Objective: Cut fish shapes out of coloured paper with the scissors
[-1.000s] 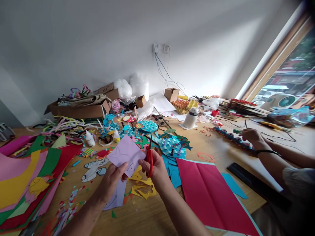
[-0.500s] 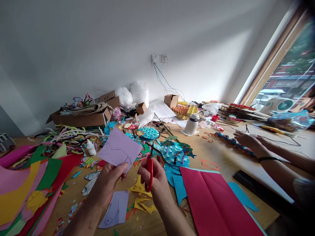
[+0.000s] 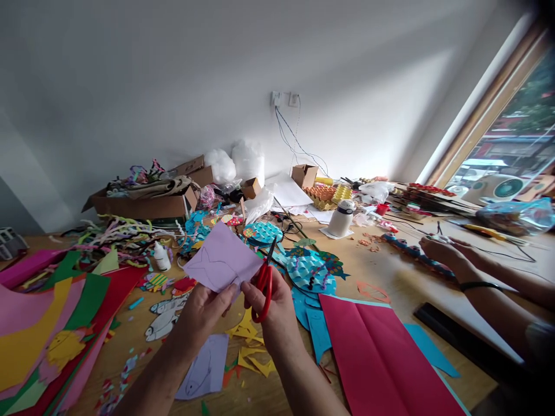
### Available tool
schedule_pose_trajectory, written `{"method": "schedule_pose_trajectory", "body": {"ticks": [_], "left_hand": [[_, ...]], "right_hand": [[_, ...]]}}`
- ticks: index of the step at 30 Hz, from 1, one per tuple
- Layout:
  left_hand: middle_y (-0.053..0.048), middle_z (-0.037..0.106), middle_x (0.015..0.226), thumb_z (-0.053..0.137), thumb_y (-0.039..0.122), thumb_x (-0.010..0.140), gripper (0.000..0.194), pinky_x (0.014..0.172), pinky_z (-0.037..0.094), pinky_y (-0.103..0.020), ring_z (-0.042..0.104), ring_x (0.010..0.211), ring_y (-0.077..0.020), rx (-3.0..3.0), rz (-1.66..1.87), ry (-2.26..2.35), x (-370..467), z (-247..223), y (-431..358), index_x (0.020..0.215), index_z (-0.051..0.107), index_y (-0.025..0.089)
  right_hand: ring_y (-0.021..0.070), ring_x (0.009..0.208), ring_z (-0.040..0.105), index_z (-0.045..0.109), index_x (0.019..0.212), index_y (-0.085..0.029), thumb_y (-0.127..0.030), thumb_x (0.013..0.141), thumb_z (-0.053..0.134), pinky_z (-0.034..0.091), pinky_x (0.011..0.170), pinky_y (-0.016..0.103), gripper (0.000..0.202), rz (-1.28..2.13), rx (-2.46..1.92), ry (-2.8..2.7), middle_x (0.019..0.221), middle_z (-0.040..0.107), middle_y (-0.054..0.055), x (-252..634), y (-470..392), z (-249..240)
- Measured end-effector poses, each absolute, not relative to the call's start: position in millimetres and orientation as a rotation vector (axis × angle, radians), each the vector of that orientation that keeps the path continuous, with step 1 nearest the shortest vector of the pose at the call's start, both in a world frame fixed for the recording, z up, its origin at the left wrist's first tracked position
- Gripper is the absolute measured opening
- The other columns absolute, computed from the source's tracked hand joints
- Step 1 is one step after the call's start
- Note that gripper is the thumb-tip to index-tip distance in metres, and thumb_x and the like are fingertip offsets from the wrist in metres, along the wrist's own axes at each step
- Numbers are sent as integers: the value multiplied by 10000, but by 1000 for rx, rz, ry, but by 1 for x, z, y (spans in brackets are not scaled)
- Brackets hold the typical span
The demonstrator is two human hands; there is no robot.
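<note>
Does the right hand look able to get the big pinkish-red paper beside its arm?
Probably yes: the pinkish-red paper lies close by, with nothing seen on top. But the right hand holds the red scissors, so they might have to be put down first.

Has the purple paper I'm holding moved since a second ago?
Yes: judged against the white glue bottle, the held purple paper now sits higher in view, and nearer to it.

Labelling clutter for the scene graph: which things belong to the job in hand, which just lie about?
In the job:
- purple sheet with fish outline, in the left hand
- red-handled scissors, in the right hand
- probably the second purple sheet, also fish-drawn

Lying about:
- small white bottle
- large red sheet
- white flask
</note>
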State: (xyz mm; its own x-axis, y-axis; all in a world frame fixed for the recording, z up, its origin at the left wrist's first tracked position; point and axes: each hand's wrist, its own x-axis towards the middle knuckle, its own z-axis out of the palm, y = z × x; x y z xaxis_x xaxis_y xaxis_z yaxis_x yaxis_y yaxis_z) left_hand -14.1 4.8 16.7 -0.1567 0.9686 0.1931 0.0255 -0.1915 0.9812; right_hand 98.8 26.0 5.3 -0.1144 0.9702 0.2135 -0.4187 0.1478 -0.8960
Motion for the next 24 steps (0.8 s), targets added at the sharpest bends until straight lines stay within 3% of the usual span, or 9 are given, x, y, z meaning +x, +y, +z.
{"method": "schedule_pose_trajectory", "body": {"ticks": [6, 11, 19, 24], "left_hand": [[63, 407, 454, 593, 240, 636, 151, 410, 303, -217, 348, 440, -94, 1164, 1574, 1178, -15, 26, 3, 535, 488, 199], [68, 403, 437, 598, 219, 646, 192, 404, 303, -207, 360, 439, -89, 989, 1605, 1061, -16, 32, -5, 514, 461, 195], [62, 457, 463, 601, 215, 686, 155, 419, 326, -208, 391, 456, -92, 979, 1591, 1032, -12, 28, -9, 569, 503, 189], [53, 478, 472, 609, 215, 689, 190, 409, 349, -205, 407, 450, -90, 970, 1585, 1021, -12, 25, -10, 535, 502, 182]], "right_hand": [[78, 445, 447, 500, 750, -184, -364, 672, 663, 364, 404, 181, 256, 1344, -749, -1146, 582, 508, -43, 104, 19, 9], [86, 466, 391, 453, 661, -174, -474, 770, 515, 320, 435, 194, 325, 1367, -818, -1468, 529, 432, -39, 113, -2, 3], [75, 449, 308, 413, 603, -179, -281, 825, 426, 235, 409, 189, 245, 1320, -912, -1622, 486, 344, -60, 107, -20, -14], [69, 436, 328, 430, 630, -178, -269, 842, 411, 240, 404, 182, 231, 1406, -908, -1567, 491, 355, -64, 104, -18, -18]]}}
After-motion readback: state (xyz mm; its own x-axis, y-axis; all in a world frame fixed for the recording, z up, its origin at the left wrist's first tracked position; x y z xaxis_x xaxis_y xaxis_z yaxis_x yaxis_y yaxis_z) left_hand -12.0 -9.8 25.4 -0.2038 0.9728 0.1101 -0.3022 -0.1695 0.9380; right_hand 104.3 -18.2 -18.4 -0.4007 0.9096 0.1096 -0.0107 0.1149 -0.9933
